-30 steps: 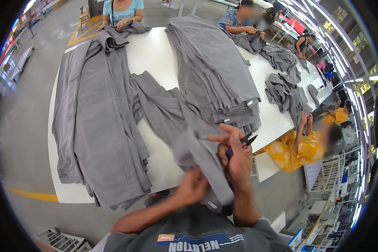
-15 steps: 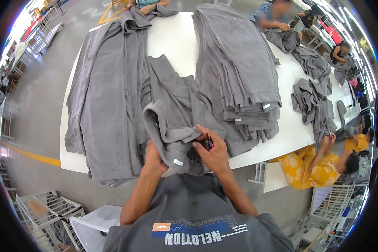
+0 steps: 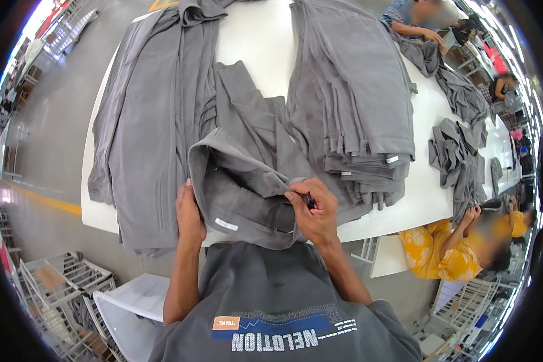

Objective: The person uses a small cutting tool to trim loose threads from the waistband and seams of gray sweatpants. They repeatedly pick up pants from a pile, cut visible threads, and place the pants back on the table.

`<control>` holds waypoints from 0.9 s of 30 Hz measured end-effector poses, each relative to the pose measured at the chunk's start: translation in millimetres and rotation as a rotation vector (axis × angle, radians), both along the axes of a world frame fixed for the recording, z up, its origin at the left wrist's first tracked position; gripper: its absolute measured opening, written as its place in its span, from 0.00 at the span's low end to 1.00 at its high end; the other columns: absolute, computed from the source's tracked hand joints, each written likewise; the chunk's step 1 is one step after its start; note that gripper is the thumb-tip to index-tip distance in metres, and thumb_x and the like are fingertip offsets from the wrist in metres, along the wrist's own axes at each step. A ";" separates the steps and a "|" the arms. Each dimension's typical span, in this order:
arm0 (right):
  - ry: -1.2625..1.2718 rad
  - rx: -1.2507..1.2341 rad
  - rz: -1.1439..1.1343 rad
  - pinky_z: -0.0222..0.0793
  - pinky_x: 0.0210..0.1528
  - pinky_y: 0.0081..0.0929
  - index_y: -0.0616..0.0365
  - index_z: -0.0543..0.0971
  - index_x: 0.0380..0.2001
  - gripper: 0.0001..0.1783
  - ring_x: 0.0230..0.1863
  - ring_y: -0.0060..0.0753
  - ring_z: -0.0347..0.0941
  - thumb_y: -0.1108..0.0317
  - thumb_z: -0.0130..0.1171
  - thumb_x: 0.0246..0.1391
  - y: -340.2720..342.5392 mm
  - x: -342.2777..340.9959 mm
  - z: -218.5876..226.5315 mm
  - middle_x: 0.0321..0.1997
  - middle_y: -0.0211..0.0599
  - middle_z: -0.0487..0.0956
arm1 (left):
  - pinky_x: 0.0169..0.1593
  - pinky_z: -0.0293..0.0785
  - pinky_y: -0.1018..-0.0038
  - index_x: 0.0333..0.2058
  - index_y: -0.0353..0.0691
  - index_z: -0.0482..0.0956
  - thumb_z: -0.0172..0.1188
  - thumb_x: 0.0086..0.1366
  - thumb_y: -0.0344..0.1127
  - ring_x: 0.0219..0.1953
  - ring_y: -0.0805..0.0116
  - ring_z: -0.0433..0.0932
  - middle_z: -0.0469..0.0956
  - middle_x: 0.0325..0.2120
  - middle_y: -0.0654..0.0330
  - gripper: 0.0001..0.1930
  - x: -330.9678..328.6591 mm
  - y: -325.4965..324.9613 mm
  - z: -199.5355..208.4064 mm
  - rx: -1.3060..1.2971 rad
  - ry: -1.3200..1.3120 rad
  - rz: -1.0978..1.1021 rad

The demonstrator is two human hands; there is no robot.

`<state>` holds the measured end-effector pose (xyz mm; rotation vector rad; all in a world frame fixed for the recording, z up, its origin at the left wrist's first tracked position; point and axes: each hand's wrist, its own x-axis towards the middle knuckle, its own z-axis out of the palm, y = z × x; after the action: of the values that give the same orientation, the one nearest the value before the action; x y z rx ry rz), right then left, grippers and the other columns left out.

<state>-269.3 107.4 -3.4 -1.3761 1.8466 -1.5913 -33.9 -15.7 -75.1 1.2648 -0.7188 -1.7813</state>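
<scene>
A pair of grey trousers (image 3: 235,199) lies with its waist toward me at the table's near edge, the waistband spread into a wide loop. Inside the back of the waist shows a small white label (image 3: 226,224). My left hand (image 3: 190,214) grips the left side of the waistband, its fingers partly hidden by the cloth. At the right front of the waistband, my right hand (image 3: 317,211) pinches the edge between thumb and fingers. Tucked in that same hand is a small dark tool (image 3: 311,200), mostly covered, perhaps thread snips. The legs stretch away between two piles.
Stacked grey trousers form a left pile (image 3: 145,120) and a taller right pile (image 3: 356,78) on the white table (image 3: 256,45). More grey garments (image 3: 455,148) lie crumpled further right, near a person in yellow (image 3: 437,247). A white chair (image 3: 130,308) stands behind me at left.
The waistband has been pulled wider, so its inside and label show more. My left hand has moved left and the right hand slightly right. The dark tool's pointed tips no longer show.
</scene>
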 end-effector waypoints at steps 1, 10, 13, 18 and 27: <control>0.014 -0.009 0.013 0.62 0.25 0.20 0.61 0.81 0.35 0.08 0.23 0.23 0.66 0.78 0.68 0.51 -0.1 0.7 -0.7 0.30 0.32 0.75 | 0.54 0.69 0.70 0.54 0.35 0.72 0.53 0.71 0.43 0.49 0.65 0.75 0.76 0.47 0.54 0.20 1.2 3.6 1.1 -0.062 -0.246 0.119; 0.258 0.044 0.285 0.72 0.24 0.25 0.56 0.82 0.39 0.24 0.25 0.27 0.77 0.86 0.63 0.32 13.5 8.4 5.3 0.33 0.31 0.75 | 0.70 0.52 0.53 0.52 0.45 0.78 0.58 0.57 0.22 0.66 0.53 0.62 0.72 0.58 0.59 0.23 -56.9 0.5 123.3 -1.258 -0.914 -0.732; 0.272 0.048 0.298 0.72 0.24 0.25 0.55 0.82 0.39 0.25 0.25 0.29 0.77 0.85 0.62 0.31 21.8 8.3 4.8 0.34 0.32 0.75 | 0.71 0.48 0.50 0.47 0.49 0.82 0.60 0.56 0.22 0.66 0.56 0.64 0.76 0.55 0.64 0.20 -62.9 -6.7 110.1 -1.282 -0.898 -0.920; 0.229 0.072 0.207 0.70 0.24 0.25 0.54 0.82 0.38 0.24 0.25 0.29 0.75 0.86 0.62 0.32 41.3 15.3 -1.6 0.33 0.32 0.75 | 0.72 0.46 0.50 0.44 0.48 0.83 0.63 0.54 0.23 0.62 0.59 0.69 0.79 0.51 0.61 0.18 -67.9 -17.1 98.9 -1.129 -0.850 -1.123; 0.068 -0.013 -0.094 0.63 0.29 0.18 0.62 0.80 0.36 0.07 0.27 0.23 0.68 0.79 0.66 0.52 55.1 -8.2 7.9 0.33 0.33 0.75 | 0.61 0.66 0.62 0.60 0.43 0.70 0.63 0.56 0.25 0.58 0.55 0.73 0.75 0.55 0.52 0.31 -42.7 -44.4 51.7 -0.959 -0.792 -0.740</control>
<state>-277.6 162.5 4.4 -1.3838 1.9703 -1.6234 -76.6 -60.1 -23.4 1.0051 -2.3737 -1.0185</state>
